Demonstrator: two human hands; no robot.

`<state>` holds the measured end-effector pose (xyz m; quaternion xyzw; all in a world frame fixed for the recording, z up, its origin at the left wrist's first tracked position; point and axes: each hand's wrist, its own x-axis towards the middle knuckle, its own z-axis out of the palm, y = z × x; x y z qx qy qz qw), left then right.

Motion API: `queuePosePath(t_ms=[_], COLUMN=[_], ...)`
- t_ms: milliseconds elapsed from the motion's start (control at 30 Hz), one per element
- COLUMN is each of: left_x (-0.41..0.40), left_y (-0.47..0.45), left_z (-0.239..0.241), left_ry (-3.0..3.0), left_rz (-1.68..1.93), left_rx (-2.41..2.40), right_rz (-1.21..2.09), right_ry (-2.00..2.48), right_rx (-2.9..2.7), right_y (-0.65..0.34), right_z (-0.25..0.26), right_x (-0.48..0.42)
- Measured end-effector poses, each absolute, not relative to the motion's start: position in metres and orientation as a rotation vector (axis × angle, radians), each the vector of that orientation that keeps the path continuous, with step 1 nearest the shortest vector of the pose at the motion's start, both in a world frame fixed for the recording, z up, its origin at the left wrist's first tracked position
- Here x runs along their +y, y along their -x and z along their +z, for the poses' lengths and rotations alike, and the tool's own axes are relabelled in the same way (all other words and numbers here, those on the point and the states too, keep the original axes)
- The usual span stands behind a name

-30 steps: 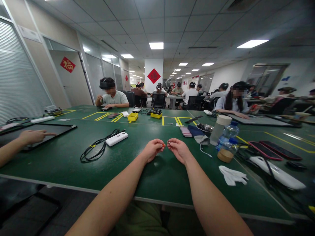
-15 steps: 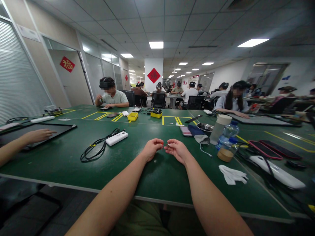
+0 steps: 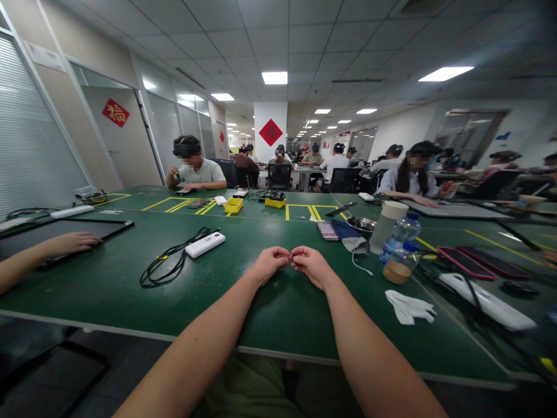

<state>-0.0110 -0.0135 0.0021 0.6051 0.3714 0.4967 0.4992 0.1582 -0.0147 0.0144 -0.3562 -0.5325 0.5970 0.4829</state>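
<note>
Pinching tiny red piece (image 3: pixel 290 257) in left hand (image 3: pixel 272 265), just leftward of right hand (image 3: pixel 312 266), narrowed too; can't tell right's hold or piece's long axis.

my left hand (image 3: pixel 272 266) is just beside my right hand (image 3: pixel 311 267) above the table (image 3: pixel 217 316), a small piece (image 3: pixel 290 257) between their fingertips. off to my left a power bank (image 3: pixel 205 245) lies beside a cable (image 3: pixel 162 274), with a co-worker's hand (image 3: pixel 78 241) on the tray (image 3: pixel 65 226) farther left, while ahead, beyond my hands, stand two bins (image 3: pixel 234 206). to my right are a bowl (image 3: pixel 368 223), then a tumbler (image 3: pixel 387 229) and bottle (image 3: pixel 399 241), with a cloth (image 3: pixel 410 306) nearer me.
</note>
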Motion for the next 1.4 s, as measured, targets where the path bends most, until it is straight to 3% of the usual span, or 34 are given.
queuePosePath(t_ms=[933, 1400], left_x=[-0.011, -0.018], left_y=[0.011, 0.010], left_z=[0.002, 0.010], left_ry=[-1.638, -1.377], left_rz=[1.229, 1.214], left_rx=[1.052, 0.889], right_rz=[1.419, 1.491], right_ry=[0.969, 0.875], right_rx=[-1.303, -1.179], right_y=[-0.160, -0.161], right_z=[0.014, 0.014], right_x=[-0.016, -0.011])
